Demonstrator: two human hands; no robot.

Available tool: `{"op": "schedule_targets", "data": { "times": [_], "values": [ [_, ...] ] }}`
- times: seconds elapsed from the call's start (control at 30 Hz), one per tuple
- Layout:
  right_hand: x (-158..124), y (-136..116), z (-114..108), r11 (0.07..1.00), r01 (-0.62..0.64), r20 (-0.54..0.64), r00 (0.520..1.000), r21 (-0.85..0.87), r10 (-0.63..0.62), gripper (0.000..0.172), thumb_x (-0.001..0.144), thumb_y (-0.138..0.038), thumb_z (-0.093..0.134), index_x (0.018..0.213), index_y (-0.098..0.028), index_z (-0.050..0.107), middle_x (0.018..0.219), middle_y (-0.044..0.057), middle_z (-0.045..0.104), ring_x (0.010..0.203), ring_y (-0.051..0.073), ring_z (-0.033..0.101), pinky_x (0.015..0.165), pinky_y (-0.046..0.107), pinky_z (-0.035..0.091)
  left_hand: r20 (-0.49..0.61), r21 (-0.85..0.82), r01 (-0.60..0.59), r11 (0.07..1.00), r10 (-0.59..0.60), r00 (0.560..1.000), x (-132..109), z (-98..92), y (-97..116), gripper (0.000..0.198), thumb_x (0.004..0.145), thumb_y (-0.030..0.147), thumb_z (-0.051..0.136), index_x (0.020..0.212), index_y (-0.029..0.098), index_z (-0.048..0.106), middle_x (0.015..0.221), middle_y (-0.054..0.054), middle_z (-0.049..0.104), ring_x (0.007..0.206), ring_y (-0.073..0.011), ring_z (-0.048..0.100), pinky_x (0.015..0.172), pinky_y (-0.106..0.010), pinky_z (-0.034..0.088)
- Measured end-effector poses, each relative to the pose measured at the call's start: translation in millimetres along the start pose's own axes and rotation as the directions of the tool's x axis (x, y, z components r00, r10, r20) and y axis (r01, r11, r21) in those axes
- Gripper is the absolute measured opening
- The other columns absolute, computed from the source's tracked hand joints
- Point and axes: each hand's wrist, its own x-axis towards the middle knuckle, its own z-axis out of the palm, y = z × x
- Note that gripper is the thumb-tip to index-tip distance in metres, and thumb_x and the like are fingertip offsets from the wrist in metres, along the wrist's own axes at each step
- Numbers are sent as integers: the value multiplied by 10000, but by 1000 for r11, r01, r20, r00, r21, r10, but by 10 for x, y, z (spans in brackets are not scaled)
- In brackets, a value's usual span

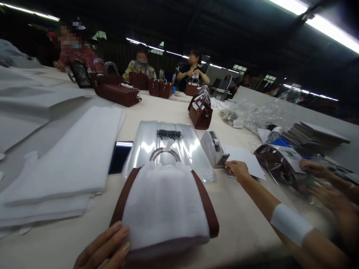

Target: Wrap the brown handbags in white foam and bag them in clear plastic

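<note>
A brown handbag [206,209] lies in front of me, its middle covered by a white foam sheet [165,201]. Its handles [164,151] point away from me. My left hand [105,246] holds the bag's near left corner, fingers pressed on the edge of the foam; the thumb is out of sight. To the right, my right hand [238,170] pinches at the front end of a grey tape dispenser [211,149], apparently on the tape's end, which is too small to see clearly. A white band [291,222] circles my right forearm. Clear plastic bags [193,149] lie flat beyond the handbag.
White foam sheets [64,157] are stacked at left, beside a dark phone [121,157]. White paper [246,160] lies past the dispenser. At right, a co-worker's hands [322,186] handle a plastic-wrapped brown bag [276,164]. Farther back stand brown handbags [200,112] and several people.
</note>
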Motion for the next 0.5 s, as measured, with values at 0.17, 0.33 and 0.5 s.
{"op": "schedule_targets", "data": {
  "times": [0.17, 0.33, 0.5],
  "values": [
    [-1019, -386, -5, 956, 107, 162, 975, 273, -155, 231, 677, -330, 680, 760, -161, 546, 699, -11, 553, 379, 1, 284, 305, 135, 211, 122, -47, -93, 995, 98, 988, 145, -105, 21, 231, 794, 83, 536, 992, 198, 559, 1121, -68, 565, 1122, -233, 499, 843, -361, 535],
    [-2354, -707, 398, 939, -214, 773, 629, 270, -79, 308, 676, -400, 690, 886, -185, 625, 814, 35, 625, 289, -36, 273, 272, 119, 147, 83, 31, -132, 991, 129, 988, 149, -97, 21, 278, 719, 57, 588, 965, 184, 560, 1184, -93, 445, 1121, -237, 474, 872, -364, 514],
    [-2791, -543, 885, 919, -378, 902, 427, 112, 66, 287, 753, -400, 627, 893, -151, 598, 706, 12, 619, 297, -23, 318, 285, 103, 174, 30, 109, -126, 986, 124, 992, 138, -97, 52, 312, 644, 85, 691, 908, 216, 587, 1306, -66, 338, 1157, -244, 424, 925, -417, 467]
  ]
}}
